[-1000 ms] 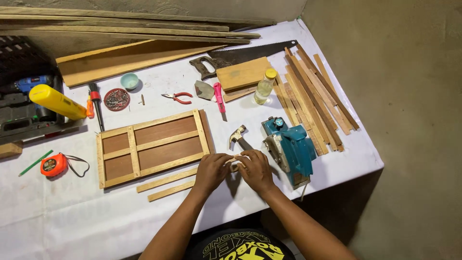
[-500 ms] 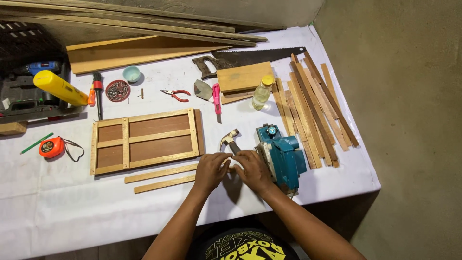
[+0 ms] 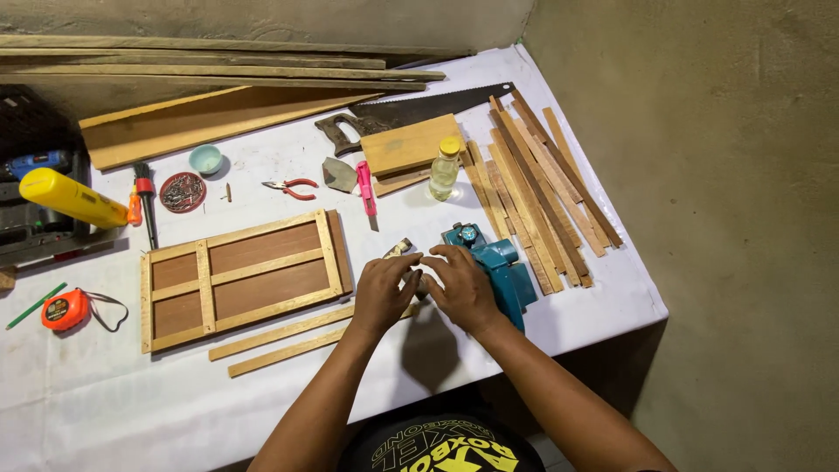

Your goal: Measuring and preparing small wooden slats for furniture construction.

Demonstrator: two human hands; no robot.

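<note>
Hammer lies on the white table beside the teal planer, mostly hidden under both hands. Left hand and right hand have fingers curled together over it (actual clamping not discernible). Judged rigid, head-heavy; best taken mid-handle.

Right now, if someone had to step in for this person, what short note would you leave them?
Left hand and right hand meet over a small object, mostly hidden by the fingers; what it is cannot be told.
The blue power planer lies just right of the hands.
The wooden panel frame lies to the left, assembled, with two loose strips below it.
More strips are piled on the right, by the handsaw.
</note>
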